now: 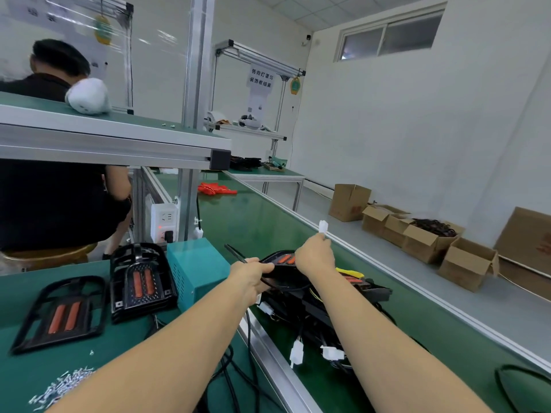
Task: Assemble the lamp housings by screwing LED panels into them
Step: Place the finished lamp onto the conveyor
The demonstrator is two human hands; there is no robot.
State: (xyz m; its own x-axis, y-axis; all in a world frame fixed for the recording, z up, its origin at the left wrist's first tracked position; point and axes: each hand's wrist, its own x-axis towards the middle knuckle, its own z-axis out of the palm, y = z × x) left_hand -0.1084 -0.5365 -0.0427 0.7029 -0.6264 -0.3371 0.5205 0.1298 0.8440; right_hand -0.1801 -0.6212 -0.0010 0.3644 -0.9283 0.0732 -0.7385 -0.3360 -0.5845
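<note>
My left hand [252, 274] grips the edge of a black LED panel [283, 260] with orange strips, held above a pile of black panels and wires [310, 311] on the green belt. My right hand [316, 253] pinches a white connector [323, 227] and holds it up above the panel. One black lamp housing with orange strips [59, 314] lies flat at the left. A stack of housings [140, 281] stands beside it. A heap of small silver screws [64, 386] lies at the lower left.
A teal box [198, 271] stands behind my left hand. A power socket [164, 222] hangs on the aluminium frame. White connectors [298, 351] dangle from the pile. Another person [56, 201] sits at the left. Cardboard boxes [429, 236] line the floor at the right.
</note>
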